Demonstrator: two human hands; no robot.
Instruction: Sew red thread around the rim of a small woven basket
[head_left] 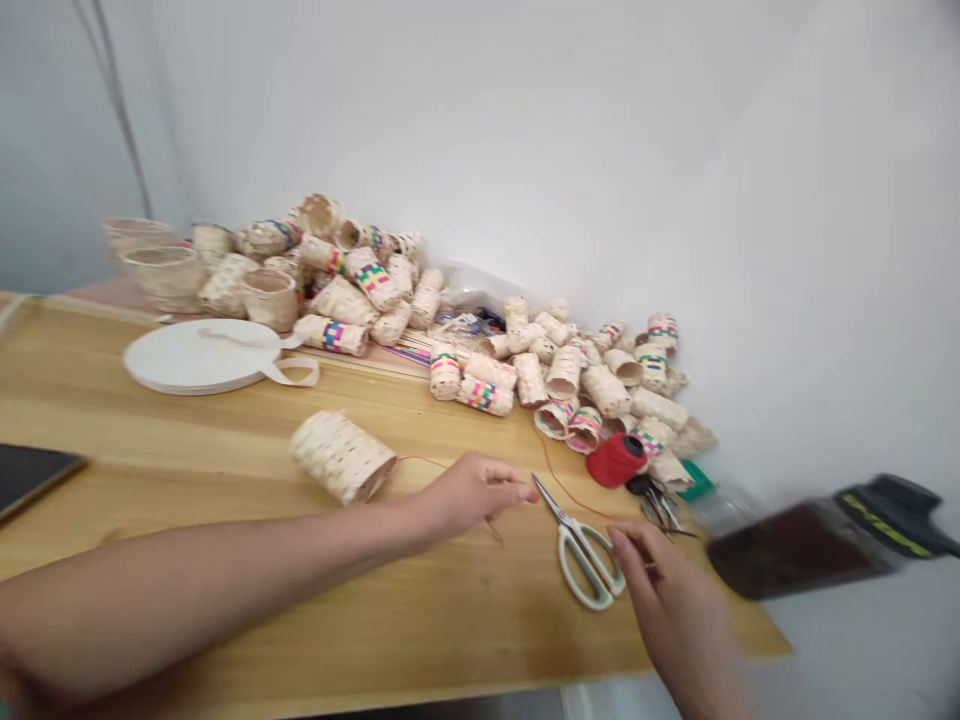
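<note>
Over the middle of the table my left hand (484, 492) is closed in a pinch. A thin red thread (424, 459) runs to it from a small woven basket (343, 455) lying on its side, and a loose tail shows below the hand. My right hand (671, 595) pinches another stretch of red thread, which curves back toward the pile by the red thread spool (616, 460). Between my hands lie scissors (581, 550) with white handles, their blades together and pointing toward my left fingertips. What exactly sits between the left fingertips is too fine to see clearly.
Many small woven baskets (564, 372) are heaped along the wall, some with coloured bands. A white round disc (202, 355) with a strap lies at left, near a dark flat object (37, 478). Keys (660, 505) and a dark bottle (810, 540) are at the right edge.
</note>
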